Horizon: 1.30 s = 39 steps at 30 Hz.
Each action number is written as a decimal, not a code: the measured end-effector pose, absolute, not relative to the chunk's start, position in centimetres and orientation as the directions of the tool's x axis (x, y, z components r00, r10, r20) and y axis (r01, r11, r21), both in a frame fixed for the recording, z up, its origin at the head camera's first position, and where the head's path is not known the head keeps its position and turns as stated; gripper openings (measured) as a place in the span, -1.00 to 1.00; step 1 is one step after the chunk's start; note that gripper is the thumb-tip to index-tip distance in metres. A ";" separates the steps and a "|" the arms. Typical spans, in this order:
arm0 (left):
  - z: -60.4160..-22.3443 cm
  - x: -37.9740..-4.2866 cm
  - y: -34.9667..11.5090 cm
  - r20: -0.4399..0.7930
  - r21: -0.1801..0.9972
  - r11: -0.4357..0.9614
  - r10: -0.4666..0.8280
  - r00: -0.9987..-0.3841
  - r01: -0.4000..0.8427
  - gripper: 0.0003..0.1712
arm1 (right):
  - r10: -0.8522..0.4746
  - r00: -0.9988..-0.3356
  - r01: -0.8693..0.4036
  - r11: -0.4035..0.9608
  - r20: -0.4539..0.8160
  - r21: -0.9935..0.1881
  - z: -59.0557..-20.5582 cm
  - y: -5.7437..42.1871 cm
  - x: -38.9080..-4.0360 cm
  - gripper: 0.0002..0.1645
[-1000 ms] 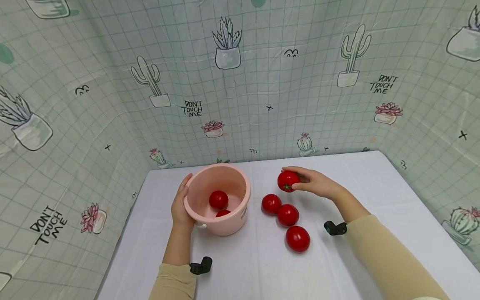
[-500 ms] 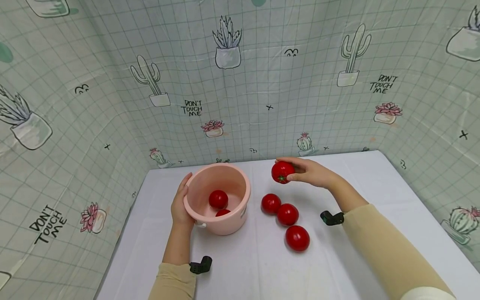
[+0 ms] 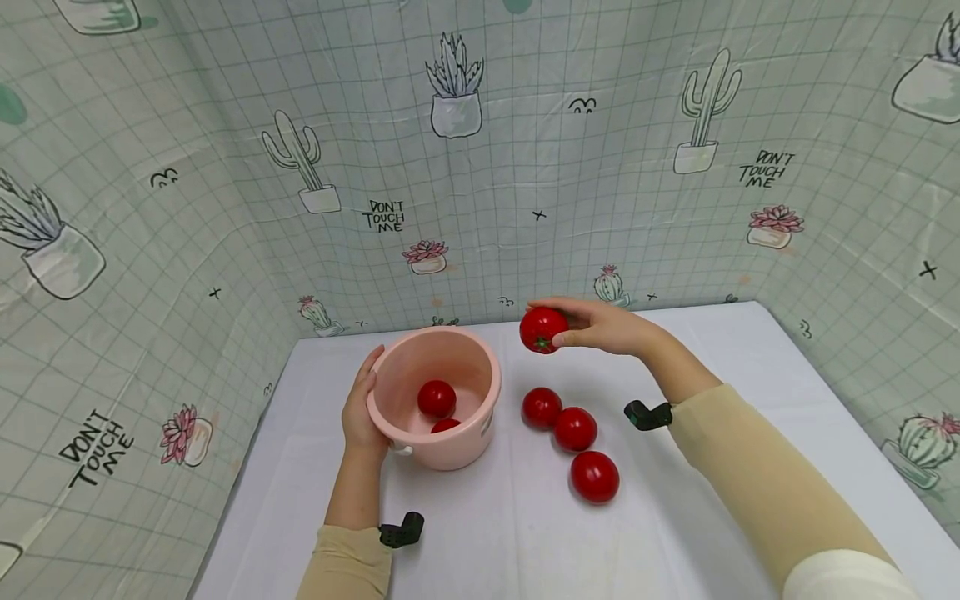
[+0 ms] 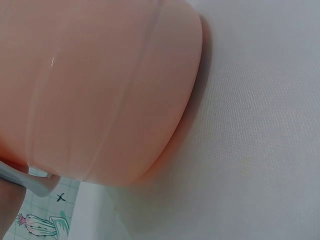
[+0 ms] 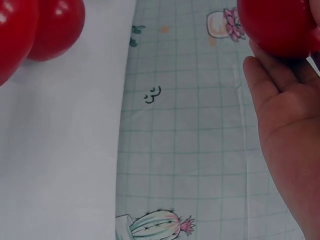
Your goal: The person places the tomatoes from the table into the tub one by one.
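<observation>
A pink bucket (image 3: pixel 435 450) stands tilted slightly toward me in the head view, with two tomatoes showing inside, one (image 3: pixel 437 399) whole and one (image 3: pixel 446 425) partly hidden by the rim. My left hand (image 3: pixel 363 421) holds the bucket's left side, fingers along its wall near the rim. Raised above the table to the right of the bucket, a red tomato (image 3: pixel 542 330) with a green stem spot is gripped by my right hand (image 3: pixel 600 327), thumb in front and fingers behind. In the right wrist view this tomato (image 5: pixel 277 25) sits at the fingertips.
Three more tomatoes lie on the white table (image 3: pixel 517 533) right of the bucket: one at the back (image 3: pixel 542 408), one beside it (image 3: pixel 575 429), and one nearer me (image 3: pixel 595 477). A patterned cloth (image 3: pixel 525 183) hangs behind and along the sides.
My right hand has lifted the tomato and carried it left and farther back, closer to the bucket. The left hand, the bucket and the tomatoes on the table have stayed put.
</observation>
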<state>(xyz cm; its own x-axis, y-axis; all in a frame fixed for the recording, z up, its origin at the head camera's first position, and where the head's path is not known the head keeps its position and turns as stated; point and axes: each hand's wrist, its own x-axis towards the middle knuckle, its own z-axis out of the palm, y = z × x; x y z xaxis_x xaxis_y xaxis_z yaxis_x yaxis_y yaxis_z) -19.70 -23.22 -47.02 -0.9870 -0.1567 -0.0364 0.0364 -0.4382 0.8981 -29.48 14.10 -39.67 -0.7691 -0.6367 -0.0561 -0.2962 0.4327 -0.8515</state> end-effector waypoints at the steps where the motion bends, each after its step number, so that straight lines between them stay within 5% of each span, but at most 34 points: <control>1: -47.0 -19.7 -23.2 -0.036 0.900 -0.435 -0.156 -0.987 0.036 -0.47 | -0.643 -0.764 -0.302 0.431 -0.055 -0.850 -39.5 13.9 -29.5 -0.28; 21: -47.3 -19.7 -23.2 -0.022 0.909 -0.413 -0.154 -0.988 0.044 -0.46 | -0.715 -0.697 -0.339 0.401 -0.058 -0.851 -35.6 9.5 -30.9 -0.27; 39: -47.2 -19.7 -23.4 -0.030 0.903 -0.429 -0.147 -0.989 0.037 -0.47 | -0.852 -0.499 -0.427 0.400 -0.158 -0.811 -32.8 2.5 -32.0 -0.31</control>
<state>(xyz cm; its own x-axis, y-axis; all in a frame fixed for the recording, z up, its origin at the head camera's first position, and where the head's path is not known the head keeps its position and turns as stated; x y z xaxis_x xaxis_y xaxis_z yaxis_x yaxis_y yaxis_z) -19.74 -23.40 -47.18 -0.9887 -0.1470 -0.0295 0.0368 -0.4286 0.9027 -31.95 2.50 -32.82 -0.4992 -0.8520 -0.1580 -0.4267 0.4004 -0.8110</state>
